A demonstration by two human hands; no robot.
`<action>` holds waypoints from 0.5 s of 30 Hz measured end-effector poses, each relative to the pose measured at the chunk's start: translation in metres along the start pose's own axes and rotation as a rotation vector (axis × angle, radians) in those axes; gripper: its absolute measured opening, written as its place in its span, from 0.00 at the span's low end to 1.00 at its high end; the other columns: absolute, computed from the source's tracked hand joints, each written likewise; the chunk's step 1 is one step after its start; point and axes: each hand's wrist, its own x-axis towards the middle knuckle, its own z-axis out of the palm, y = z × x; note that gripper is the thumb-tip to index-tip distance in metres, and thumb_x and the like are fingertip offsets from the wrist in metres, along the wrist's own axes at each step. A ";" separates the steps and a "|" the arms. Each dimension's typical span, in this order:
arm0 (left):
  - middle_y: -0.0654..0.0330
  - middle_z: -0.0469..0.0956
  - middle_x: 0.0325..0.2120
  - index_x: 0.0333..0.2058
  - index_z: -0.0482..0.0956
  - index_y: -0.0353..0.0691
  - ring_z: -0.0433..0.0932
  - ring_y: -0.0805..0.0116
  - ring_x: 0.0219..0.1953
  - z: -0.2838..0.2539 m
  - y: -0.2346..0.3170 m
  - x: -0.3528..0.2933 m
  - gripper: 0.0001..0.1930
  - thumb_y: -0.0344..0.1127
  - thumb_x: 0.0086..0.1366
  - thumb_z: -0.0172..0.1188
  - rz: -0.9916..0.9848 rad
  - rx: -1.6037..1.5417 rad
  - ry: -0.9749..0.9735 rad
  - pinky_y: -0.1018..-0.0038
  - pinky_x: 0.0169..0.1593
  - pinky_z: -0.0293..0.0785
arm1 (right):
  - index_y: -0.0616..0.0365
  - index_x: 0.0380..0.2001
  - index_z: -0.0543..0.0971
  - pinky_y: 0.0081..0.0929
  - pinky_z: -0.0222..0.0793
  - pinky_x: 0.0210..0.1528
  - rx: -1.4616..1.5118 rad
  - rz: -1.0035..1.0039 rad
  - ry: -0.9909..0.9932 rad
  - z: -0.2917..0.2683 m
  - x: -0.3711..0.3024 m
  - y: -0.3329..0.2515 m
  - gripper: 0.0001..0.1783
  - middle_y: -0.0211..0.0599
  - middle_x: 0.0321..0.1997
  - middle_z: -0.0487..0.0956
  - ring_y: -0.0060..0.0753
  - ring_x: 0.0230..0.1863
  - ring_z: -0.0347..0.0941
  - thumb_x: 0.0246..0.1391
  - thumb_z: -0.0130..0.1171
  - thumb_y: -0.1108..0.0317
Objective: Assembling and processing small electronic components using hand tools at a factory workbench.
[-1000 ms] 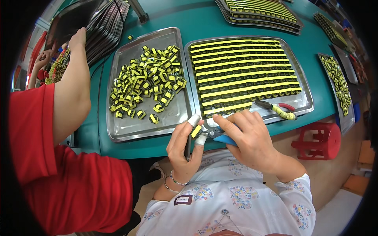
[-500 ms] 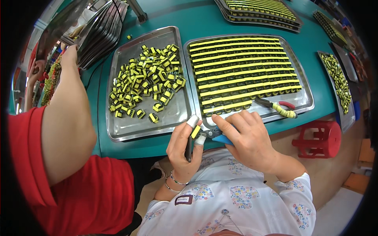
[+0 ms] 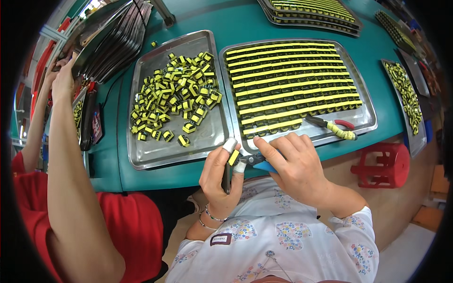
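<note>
Between the fingertips of my left hand (image 3: pixel 216 174), two of them wrapped in white tape, is a small yellow-and-black transformer (image 3: pixel 234 157). A dark, narrow object (image 3: pixel 227 179) also lies along the inside of that hand; its kind is unclear. My right hand (image 3: pixel 298 165) is closed around blue-handled cutters (image 3: pixel 265 166). The jaws of the cutters meet the transformer's side, partly hidden by my fingers. Just beyond my hands, a metal tray (image 3: pixel 372 123) carries rows of the same parts (image 3: pixel 292 85). To its left, another metal tray (image 3: pixel 155 155) holds a loose heap of transformers (image 3: pixel 177 94).
Red-handled pliers (image 3: pixel 337 128) lie on the right tray's near edge. Stacked filled trays (image 3: pixel 311 19) stand at the back, and another tray of loose parts (image 3: pixel 405 94) at the right. A red stool (image 3: pixel 384 165) stands below. A co-worker's arm (image 3: pixel 71 155) reaches toward stacked dark trays (image 3: pixel 118 42) at left.
The co-worker at left has leaned and shifted their arms, with both hands now at the tilted trays. My own hands, the transformer and the cutters have barely moved.
</note>
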 end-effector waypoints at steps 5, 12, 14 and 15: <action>0.47 0.80 0.42 0.51 0.75 0.26 0.80 0.55 0.43 0.001 -0.001 0.000 0.21 0.21 0.57 0.63 -0.011 0.005 -0.006 0.68 0.48 0.75 | 0.60 0.51 0.77 0.31 0.61 0.35 0.013 0.007 -0.014 0.001 -0.002 0.000 0.25 0.31 0.33 0.73 0.33 0.34 0.68 0.45 0.58 0.70; 0.47 0.80 0.41 0.51 0.76 0.25 0.80 0.55 0.42 0.002 0.001 0.000 0.20 0.22 0.58 0.64 0.021 0.032 0.012 0.68 0.47 0.76 | 0.61 0.51 0.77 0.30 0.61 0.33 0.029 -0.001 -0.026 0.004 -0.004 0.002 0.25 0.31 0.31 0.71 0.32 0.32 0.68 0.46 0.57 0.70; 0.47 0.80 0.41 0.51 0.76 0.25 0.80 0.55 0.42 0.002 0.000 0.001 0.20 0.22 0.58 0.64 0.028 0.042 0.013 0.68 0.47 0.76 | 0.62 0.51 0.76 0.30 0.61 0.32 0.032 -0.004 -0.025 0.004 -0.004 0.004 0.25 0.32 0.30 0.71 0.32 0.31 0.68 0.46 0.57 0.70; 0.47 0.80 0.41 0.51 0.76 0.25 0.80 0.55 0.42 0.002 -0.001 0.001 0.20 0.23 0.58 0.64 0.054 0.061 0.012 0.68 0.46 0.76 | 0.62 0.50 0.76 0.30 0.61 0.32 0.026 -0.009 -0.027 0.004 -0.004 0.004 0.24 0.32 0.29 0.71 0.32 0.31 0.68 0.46 0.57 0.70</action>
